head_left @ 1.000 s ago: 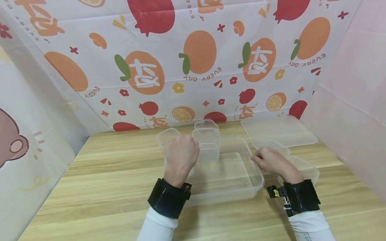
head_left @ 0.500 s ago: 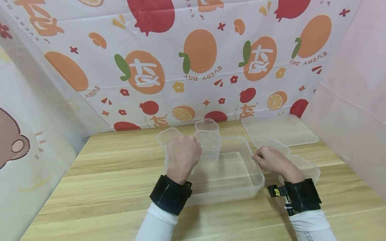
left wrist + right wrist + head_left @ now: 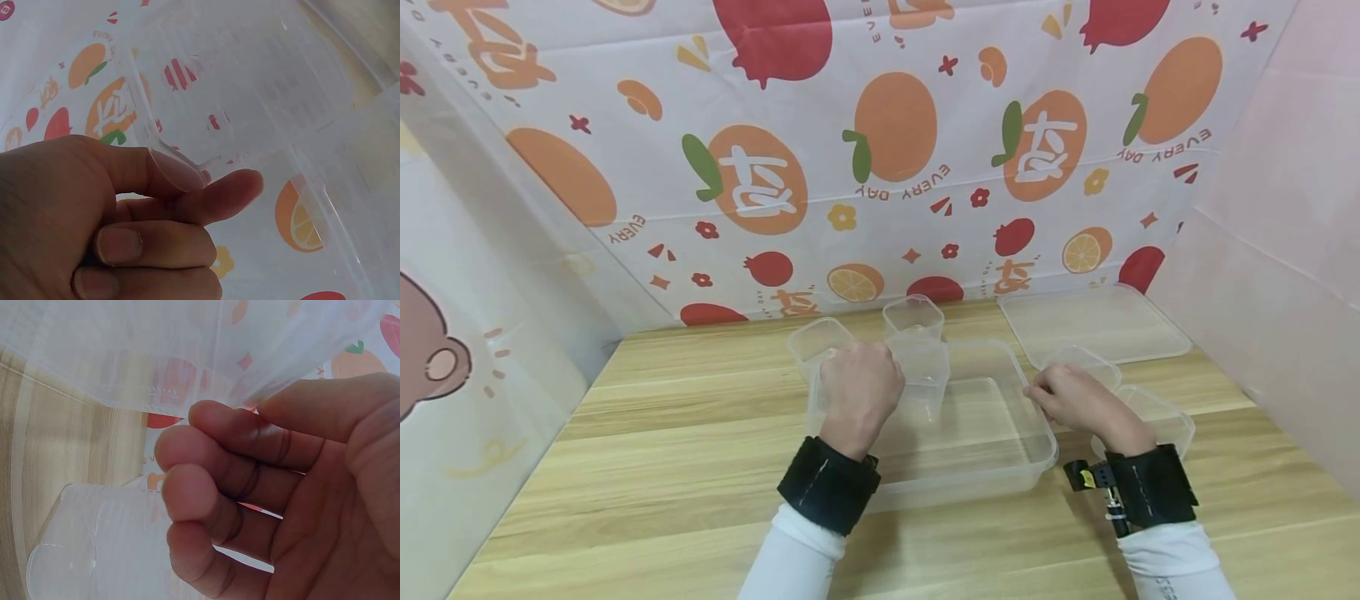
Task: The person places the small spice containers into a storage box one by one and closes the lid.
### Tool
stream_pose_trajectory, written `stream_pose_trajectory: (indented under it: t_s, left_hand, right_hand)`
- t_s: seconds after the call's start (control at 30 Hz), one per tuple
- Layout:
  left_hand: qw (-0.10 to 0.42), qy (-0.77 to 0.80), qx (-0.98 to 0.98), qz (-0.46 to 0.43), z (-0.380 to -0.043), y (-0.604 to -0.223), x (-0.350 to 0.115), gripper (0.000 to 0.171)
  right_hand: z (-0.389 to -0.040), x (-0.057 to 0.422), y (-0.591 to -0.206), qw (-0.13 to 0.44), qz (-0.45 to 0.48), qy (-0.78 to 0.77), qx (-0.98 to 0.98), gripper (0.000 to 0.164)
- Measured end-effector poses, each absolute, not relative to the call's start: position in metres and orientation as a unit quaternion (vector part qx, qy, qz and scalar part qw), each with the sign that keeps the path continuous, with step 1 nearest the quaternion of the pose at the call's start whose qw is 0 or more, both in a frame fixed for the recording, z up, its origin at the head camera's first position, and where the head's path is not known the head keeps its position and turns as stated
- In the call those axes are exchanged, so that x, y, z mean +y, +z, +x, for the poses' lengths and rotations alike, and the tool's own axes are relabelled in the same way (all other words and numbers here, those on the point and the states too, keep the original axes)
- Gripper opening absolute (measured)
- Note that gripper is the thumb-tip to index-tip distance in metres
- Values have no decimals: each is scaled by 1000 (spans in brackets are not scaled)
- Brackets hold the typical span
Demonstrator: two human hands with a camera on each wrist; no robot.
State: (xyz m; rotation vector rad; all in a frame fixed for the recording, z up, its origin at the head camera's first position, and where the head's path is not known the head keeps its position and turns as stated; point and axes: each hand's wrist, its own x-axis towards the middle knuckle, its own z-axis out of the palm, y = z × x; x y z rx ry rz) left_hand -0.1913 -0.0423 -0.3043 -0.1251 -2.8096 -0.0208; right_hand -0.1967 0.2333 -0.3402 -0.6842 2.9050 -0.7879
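My left hand [image 3: 861, 392] pinches the rim of a small clear plastic container [image 3: 922, 362] between thumb and forefinger, with the other fingers curled, as the left wrist view shows. This small container overlaps the back left of a large clear rectangular plastic container [image 3: 955, 482] in the head view. My right hand [image 3: 1078, 404] pinches the right rim of the large container. In the right wrist view, the large container's wall [image 3: 144, 350] rises above the fingertips [image 3: 187, 487].
Another small clear container [image 3: 816, 336] stands behind my left hand, and one more [image 3: 915, 312] at the back. Two others, one behind [image 3: 1078, 360] and one beside [image 3: 1165, 421] my right hand, are partly covered. A flat clear lid [image 3: 1097, 325] lies at the back right.
My left hand has moved slightly right, and the small container in it has come lower and nearer over the large one. The right hand keeps its place on the rim.
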Motion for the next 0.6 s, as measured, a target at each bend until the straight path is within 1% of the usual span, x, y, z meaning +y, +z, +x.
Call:
stream_pose_trajectory:
  t_s: [0.13, 0.37, 0.6]
  left_hand:
    - [144, 1, -989, -38, -192, -305, -41, 48]
    - [160, 3, -986, -37, -192, -311, -39, 45]
    - [114, 31, -992, -34, -193, -314, -38, 46]
  right_hand:
    - [-197, 233, -340, 26, -223, -255, 940, 41]
    - [-196, 233, -340, 22, -227, -255, 940, 42]
    - [-196, 234, -341, 26, -226, -260, 939, 41]
